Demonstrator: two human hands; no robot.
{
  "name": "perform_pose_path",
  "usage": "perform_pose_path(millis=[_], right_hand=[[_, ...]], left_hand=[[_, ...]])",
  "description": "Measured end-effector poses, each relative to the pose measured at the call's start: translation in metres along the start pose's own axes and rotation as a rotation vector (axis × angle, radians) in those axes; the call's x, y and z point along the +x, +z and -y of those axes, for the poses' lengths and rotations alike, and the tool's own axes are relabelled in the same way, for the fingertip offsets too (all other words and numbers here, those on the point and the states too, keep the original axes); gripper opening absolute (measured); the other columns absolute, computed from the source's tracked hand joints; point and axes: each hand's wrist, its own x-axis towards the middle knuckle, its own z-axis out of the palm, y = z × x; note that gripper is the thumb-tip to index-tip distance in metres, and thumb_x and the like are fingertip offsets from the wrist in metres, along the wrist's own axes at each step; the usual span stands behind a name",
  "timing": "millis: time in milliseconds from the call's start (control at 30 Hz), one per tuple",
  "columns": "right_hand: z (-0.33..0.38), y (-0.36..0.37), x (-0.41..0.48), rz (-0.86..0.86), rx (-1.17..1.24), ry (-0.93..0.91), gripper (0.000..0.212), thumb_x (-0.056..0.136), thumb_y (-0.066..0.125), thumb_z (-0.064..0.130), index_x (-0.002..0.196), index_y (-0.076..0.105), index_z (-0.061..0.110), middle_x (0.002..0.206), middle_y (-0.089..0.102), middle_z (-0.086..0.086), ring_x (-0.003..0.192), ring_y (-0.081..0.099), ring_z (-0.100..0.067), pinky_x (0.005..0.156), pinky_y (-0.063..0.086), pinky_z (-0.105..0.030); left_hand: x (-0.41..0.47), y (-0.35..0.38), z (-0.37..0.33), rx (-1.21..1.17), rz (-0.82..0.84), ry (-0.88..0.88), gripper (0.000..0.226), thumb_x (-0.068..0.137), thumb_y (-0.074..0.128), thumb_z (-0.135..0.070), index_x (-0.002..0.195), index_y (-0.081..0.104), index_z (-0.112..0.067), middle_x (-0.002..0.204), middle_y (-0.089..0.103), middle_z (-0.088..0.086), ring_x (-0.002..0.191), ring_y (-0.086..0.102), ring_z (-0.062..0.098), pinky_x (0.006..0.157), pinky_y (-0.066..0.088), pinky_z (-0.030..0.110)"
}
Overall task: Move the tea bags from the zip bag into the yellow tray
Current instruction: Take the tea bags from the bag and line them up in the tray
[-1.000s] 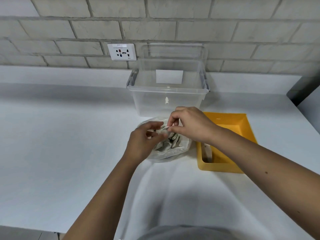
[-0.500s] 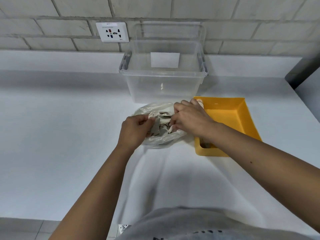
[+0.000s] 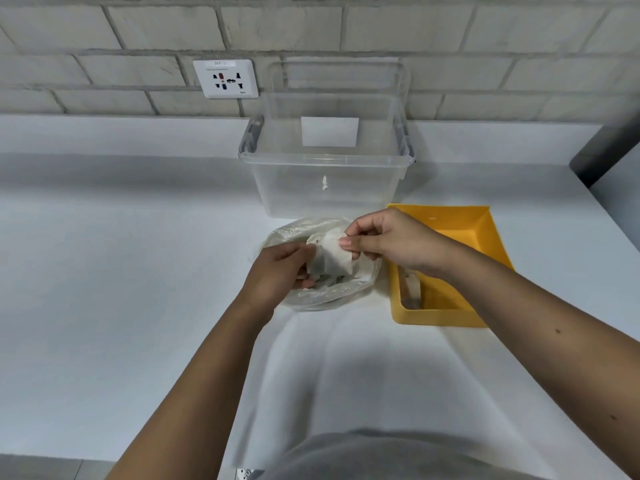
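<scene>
White countertop [image 3: 121,271] fills the field below a pale brick wall [image 3: 104,36] that carries a socket plate [image 3: 225,79]. A clear storage bin [image 3: 325,161] stands at the back, close to the wall. Just in front of it lies the zip bag [image 3: 332,296], crumpled on the counter, with the yellow tray [image 3: 436,315] just beside it on the right.

We see the right hand [image 3: 398,244] above the zip bag, its thumb and forefinger pinching the far right corner of one tea bag [image 3: 332,258]; the other fingers are curled loosely behind. This tea bag is raised over the mouth of the zip bag. Its long axis runs on a slant, from the pinched corner at the upper right down to the lower left, and the darker, filled end points down and left, towards the left hand [image 3: 277,271].

The left hand grips the left side of the zip bag with curled fingers, and its thumb lies against the left corner of the raised tea bag. More tea bags [image 3: 332,280] show dimly through the plastic beneath; we cannot tell how many.

A second tea bag [image 3: 410,289] lies inside the tray, flat against the left wall near the front corner, its long axis running front to back along that wall. The right forearm crosses above the tray's front half. A grey shirt [image 3: 398,455] fills the lower edge.
</scene>
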Motion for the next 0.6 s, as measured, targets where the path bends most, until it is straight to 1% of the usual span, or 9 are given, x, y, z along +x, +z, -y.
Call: perform_pose_path(millis=[100,167,200,267,333,433,500,533,600], right_hand=[[0.001,0.009,0.007,-0.054,-0.152,-0.018,0.015,0.086,0.073,0.026,0.082,0.073,0.012,0.071,0.070,0.004,0.054,0.052,0.003,0.059,0.039,-0.010],[0.000,0.012,0.012,-0.110,-0.224,-0.029,0.013,0.085,0.073,0.028,0.079,0.073,0.017,0.070,0.071,0.007,0.055,0.056,0.006,0.058,0.039,-0.009],[-0.001,0.014,0.014,-0.131,-0.244,-0.032,0.013,0.085,0.073,0.029,0.078,0.073,0.018,0.070,0.071,0.007,0.057,0.057,0.007,0.059,0.039,-0.009],[-0.003,0.017,0.017,-0.153,-0.260,-0.031,0.015,0.085,0.074,0.030,0.078,0.074,0.017,0.067,0.071,0.007,0.057,0.057,0.006,0.059,0.040,-0.011],[-0.004,0.021,0.018,-0.144,-0.242,-0.030,0.018,0.086,0.073,0.031,0.079,0.074,0.015,0.066,0.071,0.006,0.053,0.056,0.005,0.056,0.039,-0.011],[-0.006,0.021,0.020,-0.135,-0.355,-0.030,0.023,0.094,0.062,0.029,0.089,0.075,0.012,0.081,0.074,0.004,0.051,0.055,0.005,0.057,0.041,-0.016],[-0.008,0.016,0.022,-0.139,-0.545,-0.027,0.024,0.099,0.054,0.024,0.103,0.074,0.014,0.098,0.074,0.001,0.058,0.054,0.001,0.064,0.041,-0.021],[-0.009,0.014,0.023,-0.143,-0.619,-0.024,0.024,0.099,0.052,0.023,0.109,0.073,0.016,0.105,0.073,0.000,0.067,0.056,-0.001,0.070,0.043,-0.023],[-0.012,0.010,0.026,-0.162,-0.725,-0.023,0.026,0.100,0.051,0.023,0.118,0.069,0.021,0.117,0.070,0.001,0.096,0.063,-0.015,0.085,0.049,-0.030]], left_hand=[[-0.001,0.001,-0.001,-0.098,0.042,-0.028,0.024,0.099,0.057,-0.019,0.098,0.073,0.000,0.091,0.063,0.020,0.085,0.064,0.030,0.082,0.061,0.040],[-0.002,0.001,-0.002,-0.131,0.044,-0.042,0.032,0.101,0.054,-0.025,0.101,0.072,0.002,0.098,0.071,0.025,0.092,0.070,0.037,0.081,0.061,0.038],[-0.003,0.001,-0.003,-0.132,0.042,-0.037,0.035,0.102,0.054,-0.029,0.101,0.073,0.000,0.099,0.074,0.021,0.094,0.072,0.036,0.082,0.061,0.037],[-0.006,0.001,-0.003,-0.079,0.039,0.016,0.033,0.099,0.058,-0.034,0.095,0.077,-0.007,0.092,0.077,0.012,0.086,0.075,0.029,0.081,0.060,0.033],[-0.007,0.001,-0.002,0.030,0.001,0.094,0.020,0.094,0.068,-0.029,0.087,0.077,-0.013,0.080,0.076,0.006,0.075,0.074,0.021,0.078,0.060,0.030],[-0.004,-0.005,0.002,0.191,-0.129,0.162,0.014,0.089,0.073,-0.024,0.084,0.076,-0.013,0.074,0.075,0.008,0.064,0.071,0.017,0.070,0.057,0.031],[-0.002,-0.010,0.003,0.307,-0.228,0.200,0.019,0.089,0.071,-0.028,0.082,0.074,-0.011,0.074,0.074,0.009,0.066,0.070,0.026,0.068,0.052,0.038],[-0.001,-0.013,0.003,0.339,-0.261,0.214,0.021,0.090,0.070,-0.029,0.081,0.073,-0.009,0.073,0.073,0.011,0.071,0.070,0.031,0.069,0.053,0.041],[0.000,-0.016,0.003,0.364,-0.294,0.226,0.023,0.090,0.070,-0.028,0.080,0.071,-0.008,0.072,0.072,0.012,0.075,0.068,0.035,0.070,0.053,0.042]])
